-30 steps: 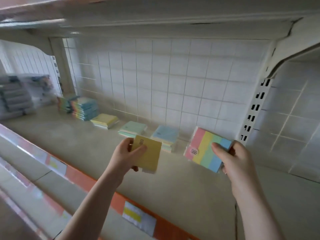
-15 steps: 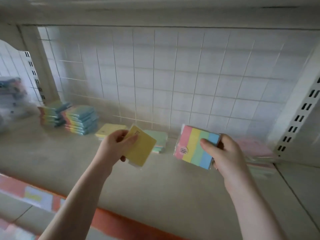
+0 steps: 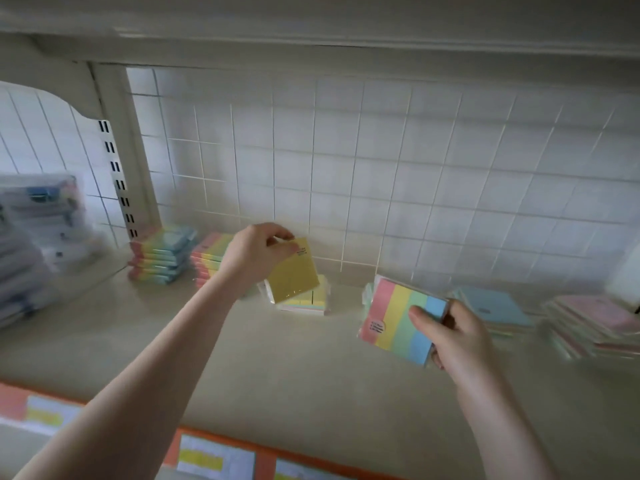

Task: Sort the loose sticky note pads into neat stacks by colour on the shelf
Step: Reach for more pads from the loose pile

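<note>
My left hand (image 3: 256,254) pinches a yellow sticky note pad (image 3: 294,271) by its top edge, tilted just above a small stack of yellow pads (image 3: 317,299) on the shelf (image 3: 277,368). My right hand (image 3: 453,334) grips a striped pink-yellow-green-blue pad (image 3: 394,317) by its blue side, held above the shelf. Two stacks of striped pads (image 3: 162,258) stand at the back left, the second one (image 3: 207,254) partly hidden by my left hand. A blue pad stack (image 3: 491,306) and a pink pad stack (image 3: 595,323) lie on the right. A green stack behind the striped pad is mostly hidden.
A white tiled wall (image 3: 381,168) closes the back. An upper shelf (image 3: 311,29) hangs overhead. A slotted upright (image 3: 117,174) stands at the left, with clear plastic packs (image 3: 38,230) beyond it. An orange price strip (image 3: 221,455) runs along the front edge.
My left hand carried the yellow pad back and down over the yellow stack. The right hand kept the striped pad. The view shifted, bringing the blue and pink stacks into sight on the right.
</note>
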Available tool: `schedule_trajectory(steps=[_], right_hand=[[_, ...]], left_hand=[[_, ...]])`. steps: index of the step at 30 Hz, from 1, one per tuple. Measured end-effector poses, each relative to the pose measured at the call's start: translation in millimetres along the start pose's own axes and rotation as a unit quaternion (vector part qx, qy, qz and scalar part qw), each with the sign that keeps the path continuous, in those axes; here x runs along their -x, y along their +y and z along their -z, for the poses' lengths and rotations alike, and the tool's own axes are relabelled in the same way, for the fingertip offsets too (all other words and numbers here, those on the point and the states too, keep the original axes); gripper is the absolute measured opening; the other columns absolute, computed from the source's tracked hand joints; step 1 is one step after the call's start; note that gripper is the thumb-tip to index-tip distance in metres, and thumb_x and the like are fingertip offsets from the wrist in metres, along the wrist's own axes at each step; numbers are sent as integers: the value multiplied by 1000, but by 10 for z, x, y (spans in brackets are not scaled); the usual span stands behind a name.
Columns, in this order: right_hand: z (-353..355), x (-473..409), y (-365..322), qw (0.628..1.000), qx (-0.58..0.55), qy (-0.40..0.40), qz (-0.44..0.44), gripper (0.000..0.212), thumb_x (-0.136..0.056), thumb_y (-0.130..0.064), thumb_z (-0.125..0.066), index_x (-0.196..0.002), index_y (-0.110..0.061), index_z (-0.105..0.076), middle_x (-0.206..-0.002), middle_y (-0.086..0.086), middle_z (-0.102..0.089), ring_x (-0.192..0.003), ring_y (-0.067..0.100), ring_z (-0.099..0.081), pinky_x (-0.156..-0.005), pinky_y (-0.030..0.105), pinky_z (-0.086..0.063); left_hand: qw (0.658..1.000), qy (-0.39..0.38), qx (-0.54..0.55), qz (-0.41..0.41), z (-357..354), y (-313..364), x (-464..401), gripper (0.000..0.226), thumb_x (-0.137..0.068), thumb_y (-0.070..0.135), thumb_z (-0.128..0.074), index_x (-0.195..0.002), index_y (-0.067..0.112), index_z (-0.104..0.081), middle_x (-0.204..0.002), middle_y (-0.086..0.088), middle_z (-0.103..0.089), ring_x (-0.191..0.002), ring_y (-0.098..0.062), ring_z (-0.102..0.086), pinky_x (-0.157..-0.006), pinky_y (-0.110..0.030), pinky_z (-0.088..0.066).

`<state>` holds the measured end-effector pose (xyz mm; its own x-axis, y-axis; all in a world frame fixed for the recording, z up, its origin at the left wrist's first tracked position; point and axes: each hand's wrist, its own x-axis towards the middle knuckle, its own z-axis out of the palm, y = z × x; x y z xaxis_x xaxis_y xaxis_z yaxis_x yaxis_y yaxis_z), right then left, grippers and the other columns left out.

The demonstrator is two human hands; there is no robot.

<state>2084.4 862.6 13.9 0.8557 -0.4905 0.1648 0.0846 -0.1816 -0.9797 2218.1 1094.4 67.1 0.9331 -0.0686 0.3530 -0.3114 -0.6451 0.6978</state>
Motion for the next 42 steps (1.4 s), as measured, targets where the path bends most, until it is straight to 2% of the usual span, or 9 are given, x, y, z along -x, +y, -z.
schedule_trajectory(steps=[7, 11, 15, 20, 23, 28, 32, 40, 42], right_hand=[[-104, -64, 40, 1000, 10, 7, 7, 15, -81, -11, -71, -72, -11, -58, -56, -4, -50, -50, 13, -43, -50, 26, -28], [-97, -59, 43, 1000, -4, 2, 7, 11, -81, -10, -70, -76, -12, -60, -52, -9, -51, -45, 5, -44, -48, 23, -28], [2, -62, 64, 1000, -6, -7, -1, 10, -84, -10, -67, -81, -5, -59, -61, -1, -48, -53, 13, -41, -49, 23, -27], [68, -38, 63, 1000, -11, -15, -15, 7, -85, -9, -65, -81, -7, -60, -63, 0, -50, -54, 13, -43, -49, 23, -27], [93, -29, 62, 1000, -12, -22, -16, 7, -85, -10, -65, -81, -7, -60, -61, -1, -49, -52, 11, -42, -48, 21, -27], [116, -19, 66, 999, -14, -30, -27, 7, -86, -12, -65, -82, -9, -59, -65, 1, -50, -57, 13, -44, -51, 23, -29], [116, -19, 80, 998, -14, -42, -43, 7, -86, -13, -65, -84, -9, -60, -70, 3, -53, -63, 15, -50, -54, 25, -33], [54, 33, 103, 998, -8, -32, -51, 6, -84, -12, -67, -85, -12, -61, -71, 4, -59, -66, 18, -55, -55, 27, -34], [39, 36, 80, 999, -12, -22, -48, 6, -85, -10, -67, -83, -11, -61, -65, 1, -58, -61, 16, -53, -54, 26, -34]], left_hand=[[994, -95, -47, -29, -321, -48, -353, 17, -83, 30, -67, -97, 24, -73, -89, 3, -65, -90, -19, -62, -80, -30, -49], [983, -159, -78, -52, -460, -87, -479, 18, -89, 25, -61, -101, 21, -73, -96, 5, -68, -93, -14, -60, -79, -25, -46], [971, -206, -103, -68, -551, -165, -572, 23, -93, 23, -54, -106, 19, -72, -104, 3, -68, -94, -14, -59, -78, -24, -44], [960, -245, -103, -85, -535, -234, -643, 25, -96, 20, -50, -113, 17, -68, -109, 2, -65, -97, -13, -57, -81, -21, -42], [959, -248, -98, -91, -522, -272, -668, 25, -97, 20, -50, -113, 18, -69, -104, 6, -64, -95, -11, -57, -80, -20, -40], [958, -236, -124, -108, -601, -377, -582, 26, -97, 18, -50, -116, 17, -68, -116, 4, -65, -100, -7, -54, -80, -14, -36], [957, -209, -152, -133, -653, -441, -514, 27, -98, 15, -47, -115, 18, -68, -122, 2, -65, -111, -17, -57, -90, -22, -37], [951, -181, -189, -162, -673, -446, -447, 38, -94, 6, -43, -116, 25, -67, -122, 3, -65, -111, -21, -57, -89, -26, -40], [950, -162, -202, -175, -665, -453, -455, 37, -95, 9, -42, -118, 26, -66, -123, 2, -63, -112, -23, -55, -90, -29, -42]])
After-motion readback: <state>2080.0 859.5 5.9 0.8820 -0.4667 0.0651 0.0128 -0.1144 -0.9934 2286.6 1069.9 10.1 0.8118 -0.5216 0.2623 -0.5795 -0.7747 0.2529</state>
